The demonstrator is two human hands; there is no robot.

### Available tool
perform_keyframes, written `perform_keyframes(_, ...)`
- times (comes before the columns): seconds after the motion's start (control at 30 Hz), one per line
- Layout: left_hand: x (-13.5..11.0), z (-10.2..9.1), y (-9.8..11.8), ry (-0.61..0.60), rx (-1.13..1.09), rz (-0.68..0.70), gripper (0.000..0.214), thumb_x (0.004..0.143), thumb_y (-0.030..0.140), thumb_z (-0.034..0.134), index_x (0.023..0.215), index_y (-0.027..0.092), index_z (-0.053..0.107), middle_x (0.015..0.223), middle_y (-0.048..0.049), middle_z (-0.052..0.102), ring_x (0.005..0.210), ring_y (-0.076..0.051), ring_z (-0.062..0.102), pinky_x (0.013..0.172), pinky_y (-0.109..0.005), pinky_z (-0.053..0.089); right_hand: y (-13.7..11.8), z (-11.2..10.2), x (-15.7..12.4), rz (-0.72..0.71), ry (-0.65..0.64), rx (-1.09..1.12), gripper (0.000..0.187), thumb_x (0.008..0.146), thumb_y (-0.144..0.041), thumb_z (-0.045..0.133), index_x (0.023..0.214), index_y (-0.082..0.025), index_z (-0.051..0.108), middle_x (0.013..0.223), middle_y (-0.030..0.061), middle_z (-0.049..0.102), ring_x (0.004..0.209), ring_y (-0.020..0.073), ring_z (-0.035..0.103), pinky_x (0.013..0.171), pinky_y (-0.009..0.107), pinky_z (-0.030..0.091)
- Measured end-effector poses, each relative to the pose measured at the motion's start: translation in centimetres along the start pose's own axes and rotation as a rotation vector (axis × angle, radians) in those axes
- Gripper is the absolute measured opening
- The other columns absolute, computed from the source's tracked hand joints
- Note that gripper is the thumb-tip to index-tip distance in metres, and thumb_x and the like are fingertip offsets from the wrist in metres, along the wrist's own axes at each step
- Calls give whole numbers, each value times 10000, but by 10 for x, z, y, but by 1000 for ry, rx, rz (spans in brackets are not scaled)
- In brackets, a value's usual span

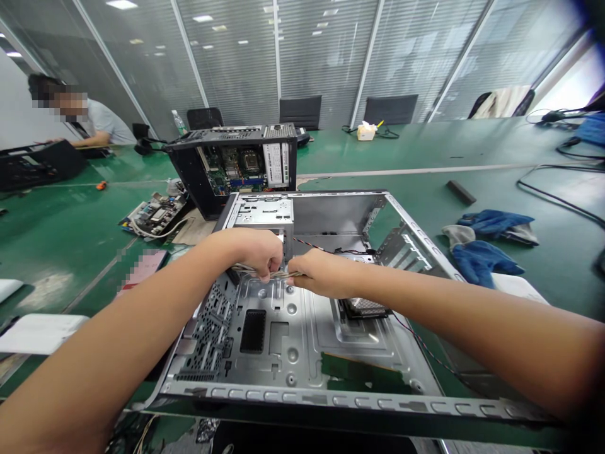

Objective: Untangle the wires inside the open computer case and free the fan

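An open, empty metal computer case [302, 328] lies on its side on the green table in front of me. My left hand [259, 252] and my right hand [321, 272] meet over the case's middle, both closed on a thin bundle of cables [278, 275] stretched between them. A red and black wire [331, 250] runs from there toward the case's back wall. A heatsink [366, 307] lies on the case floor just under my right wrist.
A second open computer [236, 165] with its motherboard stands behind the case, with a loose circuit board [158, 214] to its left. Blue gloves [482, 252] lie at the right. A person sits at the far left by a black case [38, 164]. Black cables [558, 195] trail across the right.
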State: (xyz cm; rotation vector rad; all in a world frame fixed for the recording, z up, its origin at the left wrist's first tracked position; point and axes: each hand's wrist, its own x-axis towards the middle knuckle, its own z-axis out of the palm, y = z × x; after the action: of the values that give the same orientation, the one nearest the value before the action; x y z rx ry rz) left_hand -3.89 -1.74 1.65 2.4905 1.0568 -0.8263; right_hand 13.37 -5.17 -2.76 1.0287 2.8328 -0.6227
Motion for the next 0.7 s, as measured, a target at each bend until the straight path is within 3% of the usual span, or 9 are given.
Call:
perform_keyframes(0.37,0,3,1,-185,-110,4,111,698,174,567,728,181,674,634,-12,623,529,-123,480,525,-266,349,-1,1,0,-14,-11,-27,270,926,-323,422,894,-165,639,767,60,630,654,141,512,590,275,310)
perform_keyframes(0.7,-1,5,-2,-113,-29,1,156,740,246,567,751,184,709,672,-35,651,568,-143,501,549,-281,365,1,2,0,-2,26,-54,276,924,-343,416,900,-164,625,755,58,623,653,149,521,575,277,311)
